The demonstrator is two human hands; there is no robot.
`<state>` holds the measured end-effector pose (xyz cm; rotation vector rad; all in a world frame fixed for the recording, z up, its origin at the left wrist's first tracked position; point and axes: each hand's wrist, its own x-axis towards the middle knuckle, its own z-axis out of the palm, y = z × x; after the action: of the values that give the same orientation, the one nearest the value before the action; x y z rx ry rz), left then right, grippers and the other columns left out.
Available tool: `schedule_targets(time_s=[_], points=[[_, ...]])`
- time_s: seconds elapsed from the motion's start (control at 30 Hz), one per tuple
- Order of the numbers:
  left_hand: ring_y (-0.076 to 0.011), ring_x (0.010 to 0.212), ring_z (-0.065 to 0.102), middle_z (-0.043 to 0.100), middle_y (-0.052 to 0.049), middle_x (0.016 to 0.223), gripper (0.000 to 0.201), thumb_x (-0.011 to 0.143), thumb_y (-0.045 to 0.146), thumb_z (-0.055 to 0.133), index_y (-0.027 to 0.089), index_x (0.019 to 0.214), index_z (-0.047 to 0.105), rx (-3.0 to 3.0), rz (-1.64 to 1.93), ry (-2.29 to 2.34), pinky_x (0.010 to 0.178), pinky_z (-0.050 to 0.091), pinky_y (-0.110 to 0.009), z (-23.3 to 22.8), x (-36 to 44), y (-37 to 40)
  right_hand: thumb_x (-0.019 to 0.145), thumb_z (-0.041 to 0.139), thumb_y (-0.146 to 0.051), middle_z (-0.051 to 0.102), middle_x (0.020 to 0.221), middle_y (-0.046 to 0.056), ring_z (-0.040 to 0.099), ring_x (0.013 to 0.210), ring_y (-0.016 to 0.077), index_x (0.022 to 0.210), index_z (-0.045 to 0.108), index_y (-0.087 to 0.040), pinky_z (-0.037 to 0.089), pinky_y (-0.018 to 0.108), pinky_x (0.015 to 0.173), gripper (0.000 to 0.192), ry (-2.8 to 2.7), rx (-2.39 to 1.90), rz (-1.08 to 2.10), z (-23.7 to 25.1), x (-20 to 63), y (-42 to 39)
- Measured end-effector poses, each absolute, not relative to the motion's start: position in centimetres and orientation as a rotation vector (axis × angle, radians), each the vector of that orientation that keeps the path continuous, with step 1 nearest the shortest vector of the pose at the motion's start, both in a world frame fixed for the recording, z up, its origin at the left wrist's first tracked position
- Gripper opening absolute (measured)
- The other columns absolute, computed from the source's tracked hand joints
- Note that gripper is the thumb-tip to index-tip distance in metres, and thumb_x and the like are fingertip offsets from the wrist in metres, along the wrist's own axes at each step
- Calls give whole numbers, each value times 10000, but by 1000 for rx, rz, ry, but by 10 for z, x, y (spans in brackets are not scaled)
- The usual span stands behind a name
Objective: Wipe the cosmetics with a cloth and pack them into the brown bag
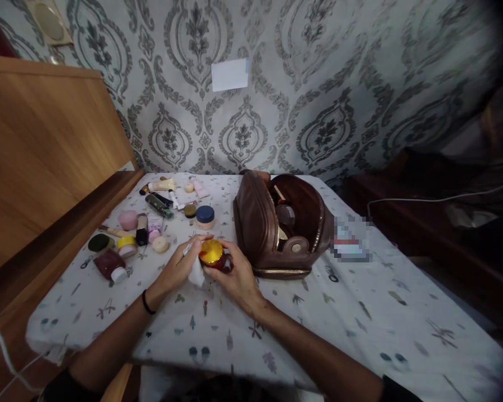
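Note:
My right hand (233, 277) grips a small dark red jar with a gold lid (212, 253) just above the tablecloth. My left hand (179, 267) presses a white tissue (195, 273) against the jar's left side. A brown leather cosmetic bag (276, 223) stands unzipped immediately right of my hands, with several small containers inside. Left of my hands lie scattered cosmetics: a blue-lidded jar (205, 216), a pink jar (128, 219), a yellow-lidded jar (126, 245) and a dark red bottle (109, 264).
A white patterned tablecloth (360, 312) covers the table. A wooden headboard-like panel (42, 145) rises along the left edge. Patterned wallpaper stands behind. A blurred object (351, 240) lies right of the bag. Dark furniture and a white cable (440, 198) are at the far right.

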<state>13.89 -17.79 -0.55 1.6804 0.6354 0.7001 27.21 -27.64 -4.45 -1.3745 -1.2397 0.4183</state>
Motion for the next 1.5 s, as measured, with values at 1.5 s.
schedule_targets(time_s=[1.5], points=[[-153, 578, 539, 599, 3, 580, 595, 819, 726, 492, 169, 652, 618, 1347, 555, 712, 584, 423, -272, -36, 142, -179, 772, 761, -247, 643, 1230, 101, 615, 1144, 270, 1352, 527, -247, 502, 414, 992, 625, -1630, -1320, 392, -49, 261, -287]])
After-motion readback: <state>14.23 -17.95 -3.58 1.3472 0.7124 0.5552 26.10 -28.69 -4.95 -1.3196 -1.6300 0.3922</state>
